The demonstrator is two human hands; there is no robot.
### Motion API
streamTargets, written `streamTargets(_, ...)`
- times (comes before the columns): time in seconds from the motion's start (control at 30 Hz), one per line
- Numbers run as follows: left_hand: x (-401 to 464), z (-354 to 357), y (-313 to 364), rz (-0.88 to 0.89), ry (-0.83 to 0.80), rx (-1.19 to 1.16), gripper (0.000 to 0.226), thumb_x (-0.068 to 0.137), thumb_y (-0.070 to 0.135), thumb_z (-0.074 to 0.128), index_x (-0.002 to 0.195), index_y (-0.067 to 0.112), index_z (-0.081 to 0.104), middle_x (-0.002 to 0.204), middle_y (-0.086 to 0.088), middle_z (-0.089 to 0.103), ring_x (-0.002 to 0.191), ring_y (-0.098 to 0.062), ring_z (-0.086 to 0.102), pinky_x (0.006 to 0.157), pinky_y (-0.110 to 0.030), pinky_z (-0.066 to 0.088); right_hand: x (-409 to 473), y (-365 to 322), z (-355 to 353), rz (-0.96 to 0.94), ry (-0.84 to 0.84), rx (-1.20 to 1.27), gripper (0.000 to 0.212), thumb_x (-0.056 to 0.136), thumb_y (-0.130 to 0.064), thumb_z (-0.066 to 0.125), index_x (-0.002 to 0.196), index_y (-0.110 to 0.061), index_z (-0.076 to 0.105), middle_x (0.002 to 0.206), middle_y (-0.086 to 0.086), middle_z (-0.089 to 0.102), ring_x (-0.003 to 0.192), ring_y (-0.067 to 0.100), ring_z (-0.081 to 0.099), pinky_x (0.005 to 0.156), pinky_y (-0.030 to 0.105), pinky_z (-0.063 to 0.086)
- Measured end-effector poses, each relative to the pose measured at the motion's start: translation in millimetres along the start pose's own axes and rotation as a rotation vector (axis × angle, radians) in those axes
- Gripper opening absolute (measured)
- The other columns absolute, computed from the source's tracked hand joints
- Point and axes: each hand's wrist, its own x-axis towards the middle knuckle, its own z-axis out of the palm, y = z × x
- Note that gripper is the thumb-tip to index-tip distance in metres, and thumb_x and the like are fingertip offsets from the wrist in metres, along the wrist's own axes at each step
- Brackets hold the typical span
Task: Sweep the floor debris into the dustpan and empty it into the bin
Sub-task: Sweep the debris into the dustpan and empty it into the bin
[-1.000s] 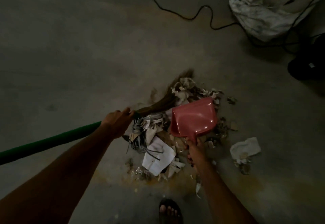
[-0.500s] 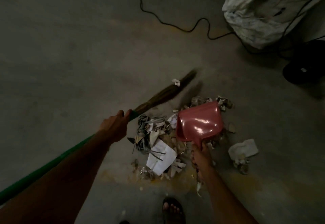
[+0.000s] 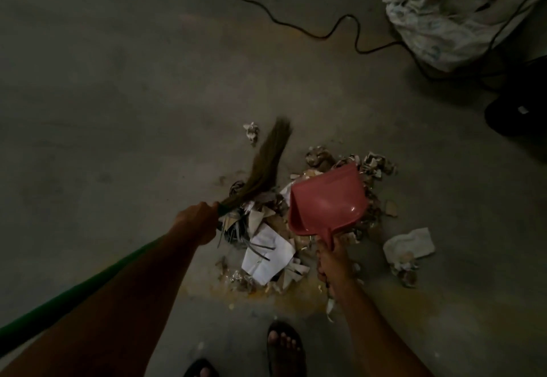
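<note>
My left hand [image 3: 196, 222] grips the green-handled straw broom [image 3: 266, 163], my right [image 3: 334, 261] holds the pink plastic dustpan [image 3: 328, 202] atop the paper debris pile [image 3: 266, 246]; a hard stroke could scatter scraps past its lip.

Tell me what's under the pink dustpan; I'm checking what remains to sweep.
Torn paper and cardboard scraps poke out around the pink dustpan. Whatever lies directly beneath its pan is covered. The pan itself looks empty.

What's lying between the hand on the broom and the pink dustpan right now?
In the head view, torn paper and cardboard scraps and grey strips fill the floor between the left hand gripping the green-handled straw broom and the pink plastic dustpan.
</note>
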Motion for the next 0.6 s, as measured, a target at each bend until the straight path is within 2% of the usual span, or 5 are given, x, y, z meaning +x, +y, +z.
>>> streamTargets(0.1,-13,12,0,0.049,-0.038,-0.078,0.054,0.098,0.016,0.054,0.146,0.034,0.039,0.095,0.004,0.052,0.080,-0.014,0.060,0.068,-0.030,0.058,-10,4,1,-0.002,-0.016,-0.017,0.070,0.065,-0.076,0.060,0.131,-0.054,0.051,0.079,-0.017,0.042,0.063,0.004,0.038,0.056,0.021,0.032)
streamTargets(0.2,-24,18,-12,0.063,-0.016,-0.224,0.054,0.094,0.015,0.057,0.141,0.037,0.040,0.095,0.004,0.056,0.076,-0.013,0.060,0.062,-0.029,0.056,-9,10,0,-0.017,0.007,-0.052,0.076,0.068,-0.077,0.058,0.137,-0.047,0.052,0.078,-0.020,0.039,0.064,0.002,0.036,0.059,0.021,0.030)
streamTargets(0.4,-47,11,-30,0.072,0.101,-0.344,0.054,0.096,0.018,0.057,0.140,0.038,0.033,0.094,0.001,0.062,0.070,-0.014,0.060,0.056,-0.030,0.054,-17,-23,2,-0.025,-0.007,-0.039,0.061,0.069,-0.078,0.062,0.116,-0.039,0.062,0.090,-0.004,0.051,0.061,0.007,0.041,0.056,0.022,0.032)
streamTargets(0.5,-42,-1,-31,0.003,0.179,-0.355,0.054,0.100,0.022,0.051,0.145,0.038,0.026,0.096,-0.004,0.061,0.070,-0.018,0.059,0.058,-0.036,0.058,-19,-50,9,-0.084,0.006,-0.055,0.066,0.070,-0.077,0.058,0.123,-0.036,0.063,0.091,-0.001,0.058,0.066,0.015,0.050,0.062,0.025,0.040)
streamTargets(0.6,-30,-12,-28,-0.151,0.201,-0.397,0.057,0.100,0.021,0.049,0.148,0.040,0.023,0.091,-0.004,0.056,0.069,-0.022,0.061,0.051,-0.033,0.054,-20,-71,15,-0.150,-0.048,-0.049,0.043,0.088,-0.055,0.064,0.125,-0.033,0.063,0.096,0.003,0.064,0.074,0.020,0.059,0.067,0.030,0.046)
